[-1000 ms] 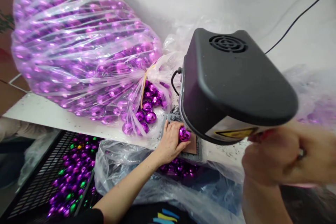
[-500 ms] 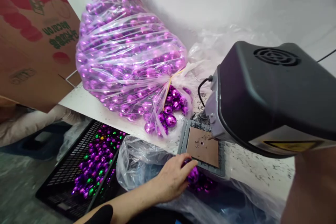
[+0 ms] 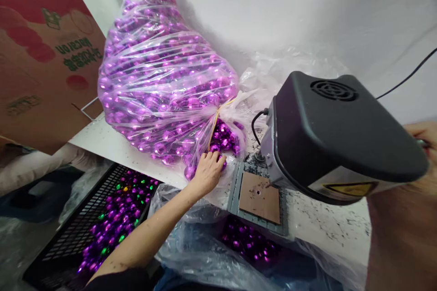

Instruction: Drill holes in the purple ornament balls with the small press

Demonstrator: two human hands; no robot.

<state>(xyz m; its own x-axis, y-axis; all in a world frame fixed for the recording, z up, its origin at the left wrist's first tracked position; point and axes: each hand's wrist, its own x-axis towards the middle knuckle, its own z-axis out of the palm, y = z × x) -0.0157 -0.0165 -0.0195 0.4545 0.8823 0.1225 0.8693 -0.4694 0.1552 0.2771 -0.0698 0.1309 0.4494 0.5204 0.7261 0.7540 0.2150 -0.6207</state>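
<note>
Over the white table (image 3: 336, 225), the left hand (image 3: 208, 173) has moved from the brown plate's (image 3: 251, 195) edge to purple faceted balls (image 3: 224, 135) at the plastic bag's (image 3: 160, 72) mouth, so handling is now there; its fingers curl narrowly, grip unclear. The right hand (image 3: 430, 132) is mostly hidden, its fingers cannot be told.

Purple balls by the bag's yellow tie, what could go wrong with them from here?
One of the purple balls might slip past the left hand and roll off the white table, whose near edge is close. Tugging the clear bag around the yellow tie could spill more. Also, dark scraps on the brown plate might stick to a ball set there.
</note>
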